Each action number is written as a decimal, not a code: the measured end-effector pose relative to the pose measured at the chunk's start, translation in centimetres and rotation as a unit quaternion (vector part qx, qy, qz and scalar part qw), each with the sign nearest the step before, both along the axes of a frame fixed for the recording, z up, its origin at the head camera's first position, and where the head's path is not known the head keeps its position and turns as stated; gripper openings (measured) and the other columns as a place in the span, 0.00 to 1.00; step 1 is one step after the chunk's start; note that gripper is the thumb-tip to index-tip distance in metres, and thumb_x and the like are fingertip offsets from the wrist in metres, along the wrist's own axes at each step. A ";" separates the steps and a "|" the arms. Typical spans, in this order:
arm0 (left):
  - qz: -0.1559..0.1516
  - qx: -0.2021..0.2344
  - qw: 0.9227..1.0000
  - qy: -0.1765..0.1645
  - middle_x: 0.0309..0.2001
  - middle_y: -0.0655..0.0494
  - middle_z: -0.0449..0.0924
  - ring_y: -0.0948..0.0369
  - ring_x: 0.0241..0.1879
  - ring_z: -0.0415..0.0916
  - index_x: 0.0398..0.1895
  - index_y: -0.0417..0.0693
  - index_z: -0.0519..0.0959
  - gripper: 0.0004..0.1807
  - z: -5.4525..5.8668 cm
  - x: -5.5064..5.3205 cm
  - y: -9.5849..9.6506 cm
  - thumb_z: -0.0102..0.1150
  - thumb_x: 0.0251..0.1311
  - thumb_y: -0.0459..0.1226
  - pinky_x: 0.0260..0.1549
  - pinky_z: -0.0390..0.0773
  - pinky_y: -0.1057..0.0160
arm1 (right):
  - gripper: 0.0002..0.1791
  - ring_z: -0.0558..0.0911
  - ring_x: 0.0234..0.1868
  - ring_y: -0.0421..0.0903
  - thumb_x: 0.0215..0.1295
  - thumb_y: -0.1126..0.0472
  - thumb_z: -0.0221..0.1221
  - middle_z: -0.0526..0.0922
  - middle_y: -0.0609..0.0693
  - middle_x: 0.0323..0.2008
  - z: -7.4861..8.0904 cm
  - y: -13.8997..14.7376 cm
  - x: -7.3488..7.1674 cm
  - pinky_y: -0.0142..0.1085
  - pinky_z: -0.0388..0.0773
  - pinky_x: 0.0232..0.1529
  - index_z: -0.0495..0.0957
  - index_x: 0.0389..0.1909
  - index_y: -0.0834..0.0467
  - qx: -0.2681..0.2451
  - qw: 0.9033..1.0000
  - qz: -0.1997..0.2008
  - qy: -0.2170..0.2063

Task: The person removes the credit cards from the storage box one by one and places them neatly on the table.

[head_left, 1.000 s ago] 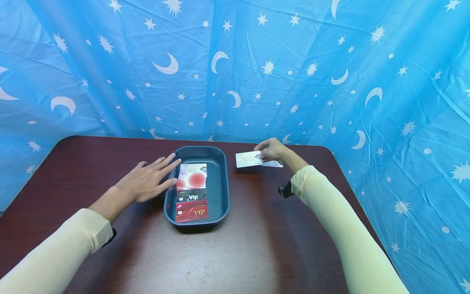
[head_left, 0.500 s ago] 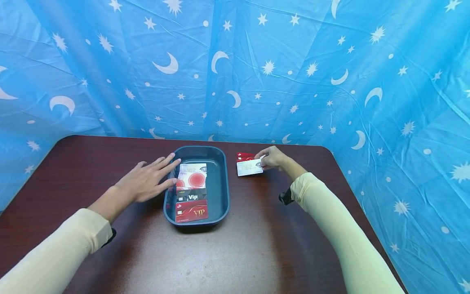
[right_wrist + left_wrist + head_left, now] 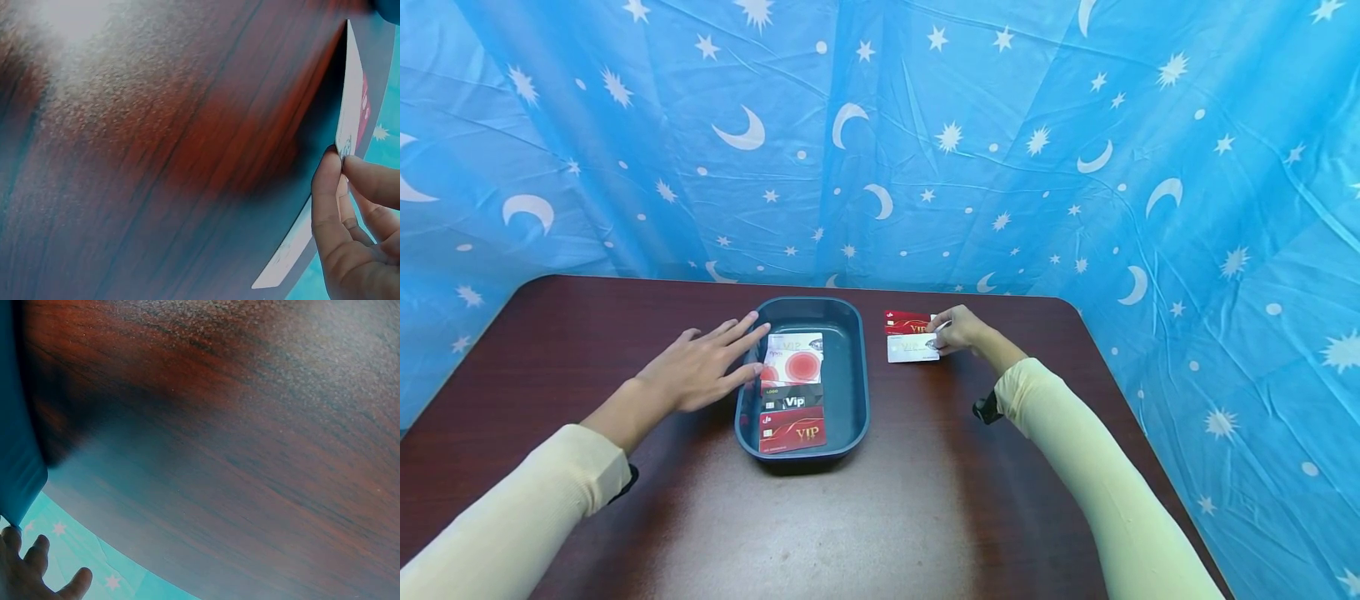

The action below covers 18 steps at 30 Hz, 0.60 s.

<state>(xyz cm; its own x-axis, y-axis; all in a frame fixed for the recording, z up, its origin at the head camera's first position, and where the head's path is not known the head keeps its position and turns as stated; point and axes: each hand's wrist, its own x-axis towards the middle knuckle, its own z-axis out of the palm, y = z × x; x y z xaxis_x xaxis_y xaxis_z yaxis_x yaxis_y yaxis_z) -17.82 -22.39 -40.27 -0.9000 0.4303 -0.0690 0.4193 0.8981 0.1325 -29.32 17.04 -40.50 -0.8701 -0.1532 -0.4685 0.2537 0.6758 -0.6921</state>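
A white card (image 3: 912, 348) marked VIP in pale lettering was held at the bench (image 3: 880, 525) beside a blue tray (image 3: 864, 392); the right arm (image 3: 1086, 442) reached forward, the right grip (image 3: 959, 327) pinching the card's right end, a red card (image 3: 904, 322) just beyond. The left grip (image 3: 703, 367) lay spread over the tray's rim.

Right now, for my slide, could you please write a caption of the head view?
Right hand pinches a white card beside a tray of cards; left hand touches the tray's edge.

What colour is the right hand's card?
Mostly white; the card shows best in the head view.
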 end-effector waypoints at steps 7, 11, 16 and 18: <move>-0.002 0.000 1.000 0.001 0.77 0.40 0.51 0.38 0.72 0.56 0.79 0.48 0.54 0.39 0.0 0.0 0.0 0.46 0.71 0.57 0.62 0.58 0.28 | 0.16 0.81 0.36 0.46 0.62 0.78 0.58 0.78 0.63 0.43 -0.3 0.1 0.2 0.36 0.85 0.38 0.78 0.51 0.71 0.021 1.000 0.016 0.017; -0.003 0.002 1.000 0.001 0.77 0.39 0.51 0.38 0.72 0.56 0.79 0.48 0.54 0.39 0.0 0.0 0.0 0.46 0.71 0.57 0.62 0.58 0.27 | 0.15 0.81 0.38 0.46 0.62 0.77 0.60 0.80 0.64 0.46 -0.4 0.0 0.2 0.36 0.85 0.39 0.78 0.51 0.69 0.048 0.998 0.022 0.025; -0.001 0.002 1.000 0.001 0.77 0.40 0.51 0.37 0.72 0.56 0.79 0.48 0.55 0.39 0.1 0.0 0.0 0.46 0.71 0.57 0.62 0.58 0.28 | 0.14 0.81 0.38 0.46 0.62 0.76 0.61 0.80 0.64 0.46 -0.4 -0.2 0.3 0.36 0.85 0.38 0.79 0.49 0.69 0.065 0.997 0.028 0.036; 0.000 0.003 1.000 0.000 0.77 0.40 0.50 0.37 0.72 0.55 0.79 0.48 0.54 0.39 0.0 0.0 0.0 0.46 0.71 0.57 0.62 0.58 0.28 | 0.14 0.81 0.37 0.46 0.61 0.76 0.61 0.80 0.64 0.46 -0.3 -0.3 0.3 0.35 0.85 0.38 0.79 0.49 0.69 0.070 0.996 0.031 0.041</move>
<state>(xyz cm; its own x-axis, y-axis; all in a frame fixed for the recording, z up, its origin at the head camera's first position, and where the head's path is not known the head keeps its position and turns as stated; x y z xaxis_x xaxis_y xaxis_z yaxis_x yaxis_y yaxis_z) -17.83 -22.37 -40.22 -0.8996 0.4315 -0.0671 0.4200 0.8970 0.1377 -29.01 16.75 -40.83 -0.8972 -0.1471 -0.4164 0.1541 0.7794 -0.6073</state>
